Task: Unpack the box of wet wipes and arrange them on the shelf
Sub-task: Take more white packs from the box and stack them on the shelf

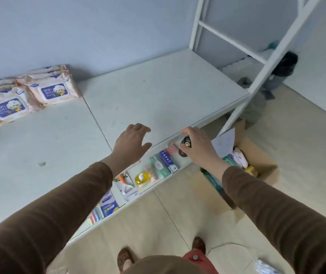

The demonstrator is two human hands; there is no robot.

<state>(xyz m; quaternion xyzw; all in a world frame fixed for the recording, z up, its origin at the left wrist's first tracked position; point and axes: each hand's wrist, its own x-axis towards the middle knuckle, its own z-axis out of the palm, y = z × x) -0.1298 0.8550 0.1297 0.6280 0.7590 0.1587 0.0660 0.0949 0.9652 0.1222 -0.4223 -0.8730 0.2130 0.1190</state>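
Brown sleeves (59, 210) reach out over a pale tiled floor (158, 224). The left hand (131, 143) hovers with fingers spread wide above the front edge of the white shelf (158, 91), holding nothing. The right hand (197, 144) grips a small dark object (184, 148) (what it is I cannot tell) just past that edge. Wet wipes packs (29, 93) lie stacked at the shelf's far left against the blue-grey wall (79, 26). The cardboard box (257, 155) stands open on the floor by the shelf's right end.
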